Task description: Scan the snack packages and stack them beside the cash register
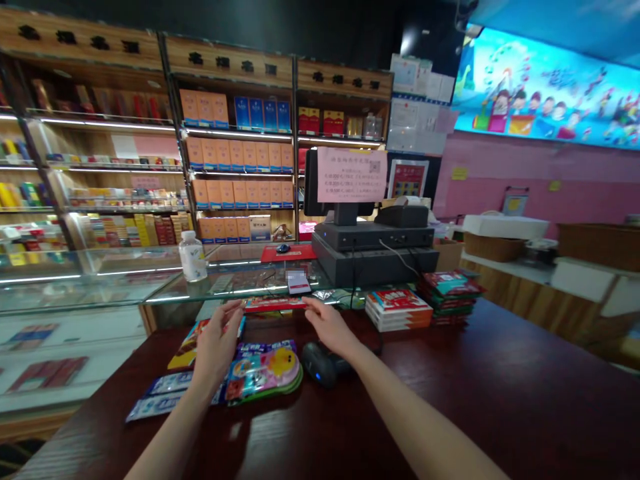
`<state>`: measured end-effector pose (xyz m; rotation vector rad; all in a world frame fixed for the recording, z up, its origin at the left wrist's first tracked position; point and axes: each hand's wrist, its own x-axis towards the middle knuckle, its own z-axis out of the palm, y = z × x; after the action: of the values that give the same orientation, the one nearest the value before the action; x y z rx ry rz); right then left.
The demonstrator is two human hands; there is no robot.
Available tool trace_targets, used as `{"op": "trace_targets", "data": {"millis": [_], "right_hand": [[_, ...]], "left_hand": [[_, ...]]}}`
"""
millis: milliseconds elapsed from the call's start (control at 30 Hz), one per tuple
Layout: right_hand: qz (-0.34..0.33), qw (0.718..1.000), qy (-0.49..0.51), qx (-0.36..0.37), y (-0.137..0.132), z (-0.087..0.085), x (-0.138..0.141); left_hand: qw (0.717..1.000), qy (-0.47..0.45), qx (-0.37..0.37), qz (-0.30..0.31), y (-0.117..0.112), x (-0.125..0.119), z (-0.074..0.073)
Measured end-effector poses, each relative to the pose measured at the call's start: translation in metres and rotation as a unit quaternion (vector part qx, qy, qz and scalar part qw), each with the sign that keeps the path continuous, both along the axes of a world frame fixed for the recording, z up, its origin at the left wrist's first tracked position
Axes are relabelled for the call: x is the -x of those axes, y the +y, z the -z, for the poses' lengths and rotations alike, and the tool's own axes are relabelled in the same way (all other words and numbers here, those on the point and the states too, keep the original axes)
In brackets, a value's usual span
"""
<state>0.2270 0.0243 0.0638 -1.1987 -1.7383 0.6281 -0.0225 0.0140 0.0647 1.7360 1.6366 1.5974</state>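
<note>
The left hand [217,350] is reaching forward with its fingers loosely curled, and the right hand [327,327] is stretching out flatter and more open. They are closing in on either end of a long red packet [273,304] lying at the far edge of the desk [500,393], just in front of a glass display case [100,288]. The fingertips are reaching the packet's ends, but whether they are gripping it is impossible to tell.

Right below the right hand, a black computer mouse [320,363] is sitting with a small blue light glowing. Under and beside the left hand, a shiny snack bag with a yellow chick [265,375], a blue-and-white packet [160,398] and a yellow-and-red packet [186,353] are lying in a loose, overlapping group. Farther right, a stack of red-and-white boxes [397,310] and a pile of green-and-red packets [447,297] are sitting on the desk.

Beyond the hands, a small card [299,282] is lying on the glass, a water bottle [193,257] is standing to the left, and a black cash register [373,243] is rising to the right, in front of shelves of cartons [240,160].
</note>
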Motion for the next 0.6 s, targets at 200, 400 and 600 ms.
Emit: {"op": "trace_targets", "data": {"millis": [200,400,600], "right_hand": [[0.081,0.995,0.023,-0.05,-0.012,0.017,-0.052],[0.119,0.985,0.041,-0.115,-0.014,0.035,-0.088],[0.139,0.978,0.076,-0.133,-0.007,0.057,-0.106]], "left_hand": [[0.996,0.025,-0.009,0.08,0.002,-0.051,0.013],[0.991,0.048,-0.042,0.119,0.008,-0.091,0.03],[0.981,0.081,-0.063,0.167,0.012,-0.113,0.041]]}}
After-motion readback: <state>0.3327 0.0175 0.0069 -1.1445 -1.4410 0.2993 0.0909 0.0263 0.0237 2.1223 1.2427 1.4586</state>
